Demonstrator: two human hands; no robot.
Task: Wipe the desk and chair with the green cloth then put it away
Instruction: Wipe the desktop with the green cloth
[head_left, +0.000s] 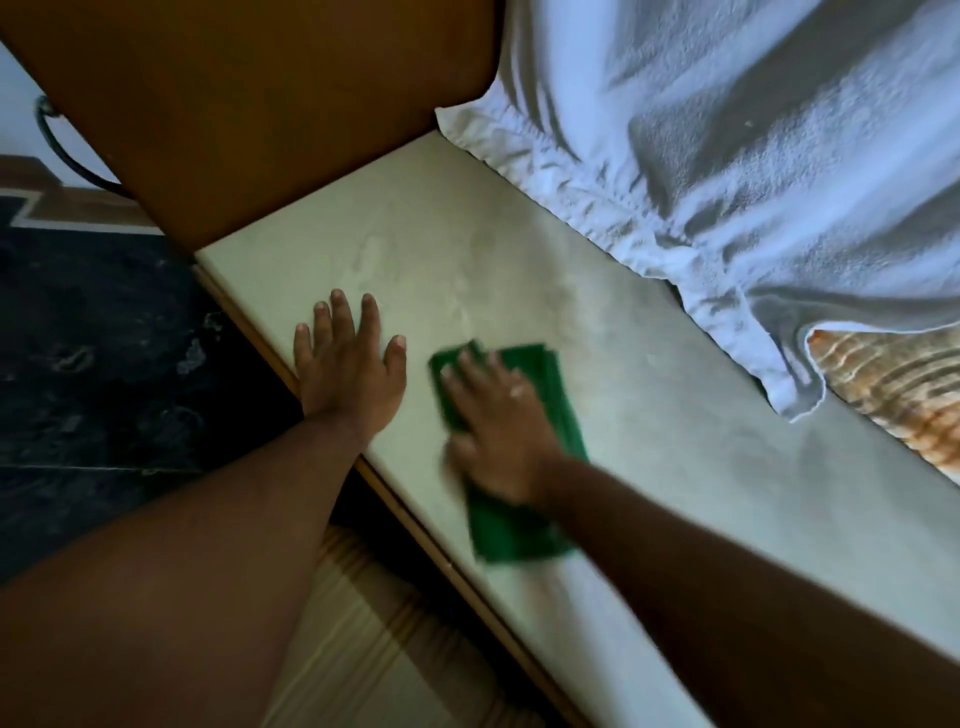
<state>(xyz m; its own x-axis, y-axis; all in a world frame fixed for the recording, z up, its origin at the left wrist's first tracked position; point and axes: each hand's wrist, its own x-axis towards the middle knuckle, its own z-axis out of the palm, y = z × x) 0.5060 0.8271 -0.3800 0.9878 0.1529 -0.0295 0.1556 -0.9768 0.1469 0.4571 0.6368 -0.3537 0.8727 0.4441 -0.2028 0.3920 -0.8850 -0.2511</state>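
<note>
1. While the wiping step is underway, the desk (649, 467) is showing a pale top with faint smears toward its far end, so that zone is probably needing passes next.
2. White bedding (753, 156) is lying over the desk's far edge; strokes are better stopped short of it.
3. A brown chair back (249, 104) is standing at the desk's end, apparently not yet wiped.
4. The green cloth (519, 530), folded flat, is lying near the front edge.
5. The right hand (498, 431) is pressing flat on the cloth, fingers spread, blurred.
6. The left hand (348, 369) is resting spread wide and empty, bracing just beside the cloth.
</note>
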